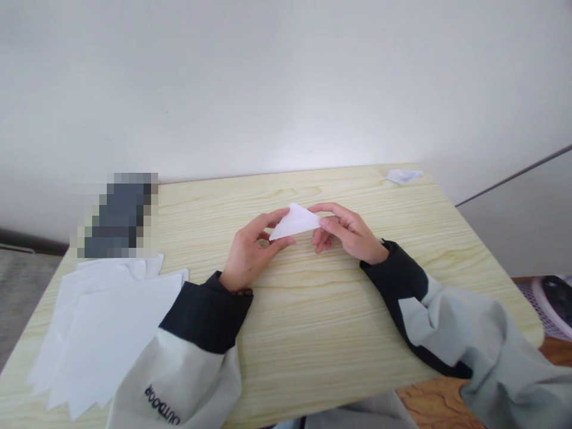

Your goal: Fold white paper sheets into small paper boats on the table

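Note:
A small piece of folded white paper [295, 221], roughly triangular, is held up just above the table between both hands. My left hand [254, 249] grips its left side, with the thumb at the lower edge and the fingers along the upper left. At the right corner, the thumb and index finger of my right hand [348, 229] pinch the paper. The other fingers of that hand curl loosely below. Parts of the paper's edges are hidden behind the fingertips.
Several white paper sheets [118, 328] lie overlapping at the table's left. Behind them is a dark, pixelated object [118, 214]. Another folded white paper piece [403, 176] rests near the far right corner of the wood-grain table [304, 339]. A lilac basket [543, 307] stands off the right edge.

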The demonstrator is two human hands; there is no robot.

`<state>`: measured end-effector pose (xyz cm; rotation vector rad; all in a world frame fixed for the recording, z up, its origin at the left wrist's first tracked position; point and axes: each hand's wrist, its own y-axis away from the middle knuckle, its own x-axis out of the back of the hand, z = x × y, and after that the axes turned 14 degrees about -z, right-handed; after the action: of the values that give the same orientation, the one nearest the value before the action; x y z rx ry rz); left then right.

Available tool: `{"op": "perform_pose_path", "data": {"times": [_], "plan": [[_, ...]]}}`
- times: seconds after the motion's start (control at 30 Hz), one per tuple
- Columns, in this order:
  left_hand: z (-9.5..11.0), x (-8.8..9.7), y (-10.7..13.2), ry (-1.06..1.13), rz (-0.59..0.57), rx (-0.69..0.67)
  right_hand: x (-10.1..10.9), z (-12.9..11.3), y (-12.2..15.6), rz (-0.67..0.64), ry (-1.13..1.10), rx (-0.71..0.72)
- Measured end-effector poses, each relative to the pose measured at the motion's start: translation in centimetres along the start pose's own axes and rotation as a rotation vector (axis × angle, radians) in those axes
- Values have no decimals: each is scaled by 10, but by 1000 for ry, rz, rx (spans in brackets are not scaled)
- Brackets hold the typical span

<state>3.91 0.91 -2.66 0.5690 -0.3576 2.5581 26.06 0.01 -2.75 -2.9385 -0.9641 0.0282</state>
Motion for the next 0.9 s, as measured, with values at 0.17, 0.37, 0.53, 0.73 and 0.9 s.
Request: {"op": "perform_pose_path", "data": {"times": [0.17, 0.37, 0.53, 0.73, 0.9], "plan": [[-1, 0, -1, 106, 51, -6, -7, 4, -1, 32, 2, 17], [4, -1, -1, 205, 50, -24, -23, 7, -5, 184, 411, 83], [4, -3, -3, 263, 88, -25, -30, 5, -12, 266, 750, 268], [3, -3, -5, 284, 97, -47, -31, 5, -12, 288, 703, 190], [3, -2, -4, 187, 110, -43, -33, 5, -12, 290, 635, 142]]}}
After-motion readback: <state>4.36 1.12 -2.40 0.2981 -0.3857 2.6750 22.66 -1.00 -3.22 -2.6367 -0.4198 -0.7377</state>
